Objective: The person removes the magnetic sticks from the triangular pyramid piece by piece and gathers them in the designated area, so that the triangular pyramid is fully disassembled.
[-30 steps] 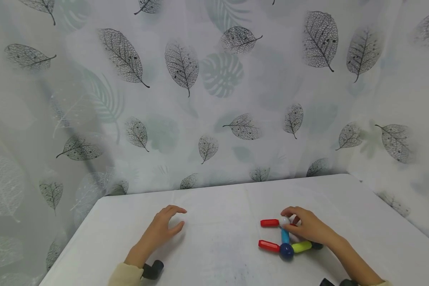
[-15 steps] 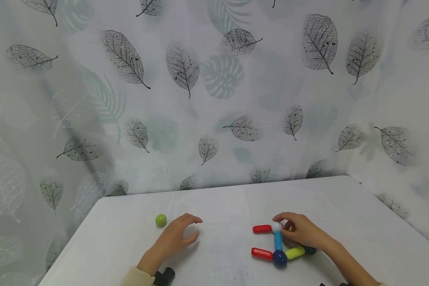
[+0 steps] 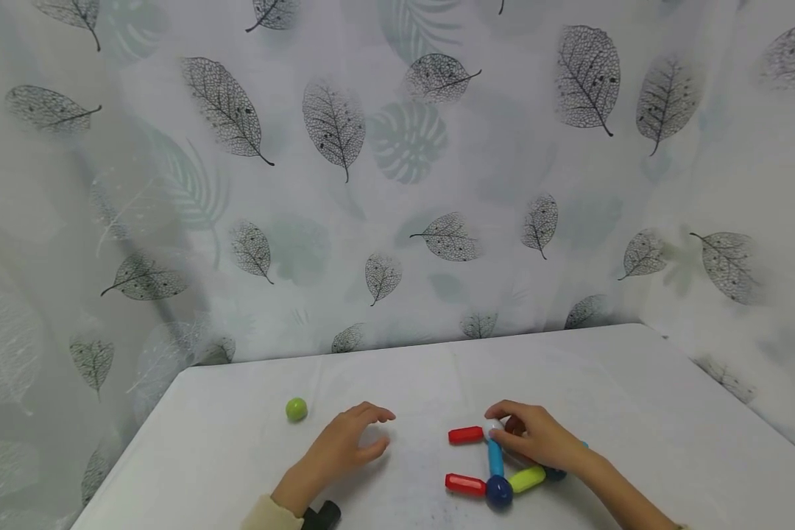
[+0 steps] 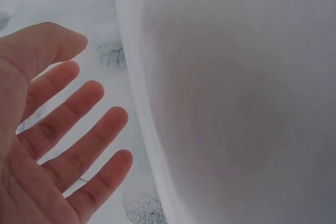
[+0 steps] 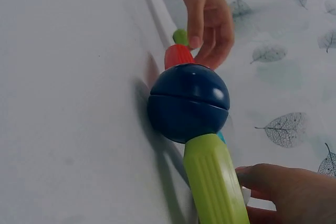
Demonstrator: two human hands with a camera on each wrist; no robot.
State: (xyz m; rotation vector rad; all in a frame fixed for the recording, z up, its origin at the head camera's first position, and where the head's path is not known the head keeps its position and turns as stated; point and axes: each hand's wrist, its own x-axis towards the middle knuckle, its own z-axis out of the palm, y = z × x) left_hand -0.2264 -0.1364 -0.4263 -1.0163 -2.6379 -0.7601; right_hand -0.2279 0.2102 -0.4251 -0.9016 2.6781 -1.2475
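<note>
My right hand (image 3: 536,436) pinches a white ball (image 3: 493,428) of a ball-and-rod toy structure at the table's right. From that ball a red rod (image 3: 466,436) points left and a light blue rod (image 3: 495,459) runs down to a dark blue ball (image 3: 499,492). A second red rod (image 3: 465,484) and a yellow-green rod (image 3: 527,478) join this ball. Partly hidden under the right wrist is another dark blue ball (image 3: 555,474). My left hand (image 3: 346,444) holds nothing, its fingers relaxed and spread in the left wrist view, left of the red rods.
A loose green ball (image 3: 296,409) lies on the white table (image 3: 397,390) beyond the left hand. Behind the table hangs a leaf-patterned curtain (image 3: 384,184). Dark wrist gear (image 3: 321,515) shows beside the left sleeve.
The right hand has slid the structure left and nearer to me. My left hand has moved right, towards it. The green ball, out of sight a second ago, now shows behind the left hand.
</note>
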